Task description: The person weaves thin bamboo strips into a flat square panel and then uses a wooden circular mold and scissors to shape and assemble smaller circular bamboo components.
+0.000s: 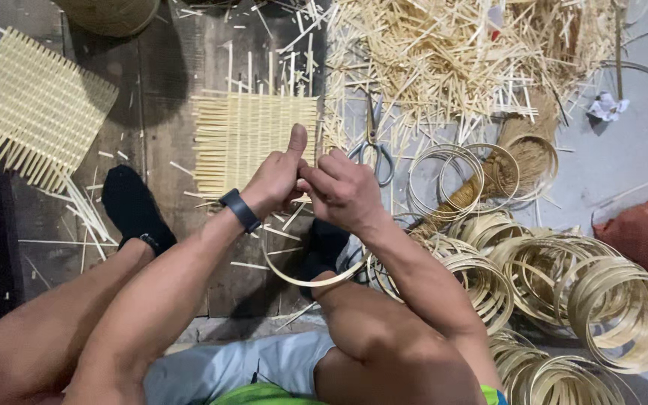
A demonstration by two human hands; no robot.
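Head view: I watched both hands meet above the dark wooden floor (166,97).
Left hand (275,180): fingers curled shut on the thin pale bamboo strip hoop (301,279), thumb raised.
Right hand (343,191): fingers pinched on the same hoop's top.
Hoop position: it hung below the hands, between the knees, over the dark-socked foot (324,247).
Nearby: square woven bamboo mat (253,131), grey-handled scissors (373,146), stacked bamboo rings (609,300).
Doing it well: I judged the overlap needed steady pinching, ends kept flush.
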